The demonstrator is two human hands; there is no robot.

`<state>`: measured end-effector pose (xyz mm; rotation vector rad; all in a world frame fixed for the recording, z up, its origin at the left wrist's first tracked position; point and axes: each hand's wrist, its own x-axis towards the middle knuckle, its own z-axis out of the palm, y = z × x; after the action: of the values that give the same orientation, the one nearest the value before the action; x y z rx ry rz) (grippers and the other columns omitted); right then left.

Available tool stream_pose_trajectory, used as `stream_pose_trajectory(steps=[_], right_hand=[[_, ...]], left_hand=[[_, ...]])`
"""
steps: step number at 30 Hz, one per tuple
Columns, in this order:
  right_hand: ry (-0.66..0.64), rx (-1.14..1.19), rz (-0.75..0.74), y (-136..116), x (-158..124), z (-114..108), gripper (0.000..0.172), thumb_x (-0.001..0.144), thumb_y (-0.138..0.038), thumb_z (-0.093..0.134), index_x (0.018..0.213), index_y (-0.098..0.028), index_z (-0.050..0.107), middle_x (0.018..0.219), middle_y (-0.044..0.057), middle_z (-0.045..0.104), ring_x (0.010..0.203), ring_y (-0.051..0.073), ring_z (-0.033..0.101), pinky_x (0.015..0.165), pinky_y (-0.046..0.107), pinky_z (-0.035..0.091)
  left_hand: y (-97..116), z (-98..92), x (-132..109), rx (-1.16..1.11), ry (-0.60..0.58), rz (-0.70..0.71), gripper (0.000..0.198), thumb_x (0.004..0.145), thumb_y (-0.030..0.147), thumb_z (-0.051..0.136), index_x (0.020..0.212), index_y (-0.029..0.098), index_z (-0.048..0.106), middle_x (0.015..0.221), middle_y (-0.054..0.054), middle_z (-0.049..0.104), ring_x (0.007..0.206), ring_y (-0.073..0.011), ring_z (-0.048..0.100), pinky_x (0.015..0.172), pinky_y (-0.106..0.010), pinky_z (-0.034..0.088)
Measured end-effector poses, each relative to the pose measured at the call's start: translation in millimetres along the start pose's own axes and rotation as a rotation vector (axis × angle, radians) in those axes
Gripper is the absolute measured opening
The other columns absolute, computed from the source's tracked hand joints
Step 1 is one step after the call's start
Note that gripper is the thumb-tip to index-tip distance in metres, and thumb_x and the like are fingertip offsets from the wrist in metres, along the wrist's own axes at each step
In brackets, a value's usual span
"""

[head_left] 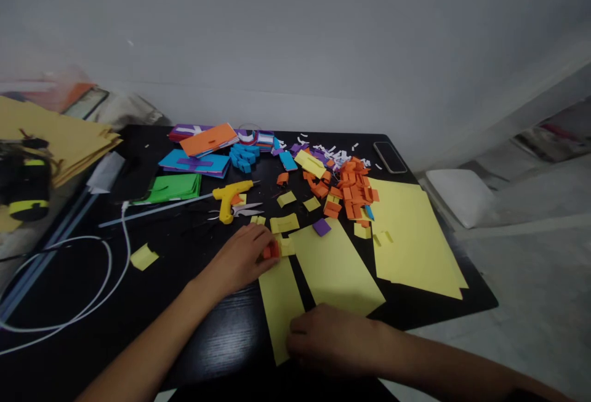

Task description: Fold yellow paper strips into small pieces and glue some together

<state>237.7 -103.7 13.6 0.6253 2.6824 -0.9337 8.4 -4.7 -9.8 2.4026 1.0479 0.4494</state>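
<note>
Toward the left, the cable (127,239) loops on the worktop (184,254); a sweeping forearm could snag it. The glue gun (227,197) lies among paper scraps, which might scorch or stick if it is hot. The scissors (247,210) are spread just beyond the left hand (249,251), so a forward reach risks a nick. That hand pinches the orange piece (271,250) at the strip's (279,303) far end; too hard a squeeze could crush its folds. The right hand (323,334) curls at the near end, grip unclear; pulling unevenly could skew the strip. Farther right, a bump would scatter the orange pile (353,189).
</note>
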Motion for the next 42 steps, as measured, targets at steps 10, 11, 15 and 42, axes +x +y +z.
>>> stream_pose_trajectory(steps=[10, 11, 15, 42], right_hand=[[0.087, 0.011, -0.002, 4.5, -2.9, 8.7, 0.012, 0.094, -0.03, 0.068, 0.092, -0.018, 0.068, 0.087, 0.002, 0.071, 0.07, 0.016, 0.064, 0.051, 0.026, 0.033], [0.088, 0.023, 0.001, 2.8, -2.1, 7.3, 0.014, 0.094, -0.031, 0.069, 0.091, -0.018, 0.069, 0.087, 0.002, 0.071, 0.07, 0.016, 0.065, 0.051, 0.026, 0.033], [0.135, 0.191, 0.077, 2.8, -1.8, -13.6, 0.015, 0.094, -0.034, 0.069, 0.087, -0.021, 0.073, 0.078, -0.002, 0.072, 0.064, 0.013, 0.063, 0.052, 0.024, 0.033], [1.135, 1.144, 0.566, 208.2, 2.3, -192.3, 0.015, 0.089, -0.028, 0.058, 0.097, -0.017, 0.06, 0.086, 0.014, 0.073, 0.08, 0.026, 0.073, 0.073, 0.041, 0.063]], left_hand=[[-2.7, 3.1, 1.0, -0.029, -0.004, -0.007, 0.014, 0.093, 0.027, 0.07, 0.104, 0.021, 0.063, 0.108, -0.008, 0.066, 0.102, -0.0275, 0.06, 0.092, -0.044, 0.05], [-2.6, 3.2, 1.2, -0.029, -0.007, -0.012, 0.014, 0.093, 0.026, 0.07, 0.104, 0.02, 0.063, 0.108, -0.008, 0.066, 0.102, -0.0275, 0.06, 0.093, -0.044, 0.05], [-2.1, 3.7, 1.3, -0.037, -0.004, -0.01, 0.014, 0.094, 0.029, 0.069, 0.104, 0.02, 0.062, 0.108, -0.008, 0.065, 0.102, -0.0269, 0.059, 0.093, -0.044, 0.05], [2.4, 8.5, 0.0, -0.092, 0.006, -0.047, 0.009, 0.096, 0.02, 0.063, 0.105, 0.021, 0.062, 0.104, -0.007, 0.065, 0.097, -0.0248, 0.062, 0.088, -0.043, 0.052]])
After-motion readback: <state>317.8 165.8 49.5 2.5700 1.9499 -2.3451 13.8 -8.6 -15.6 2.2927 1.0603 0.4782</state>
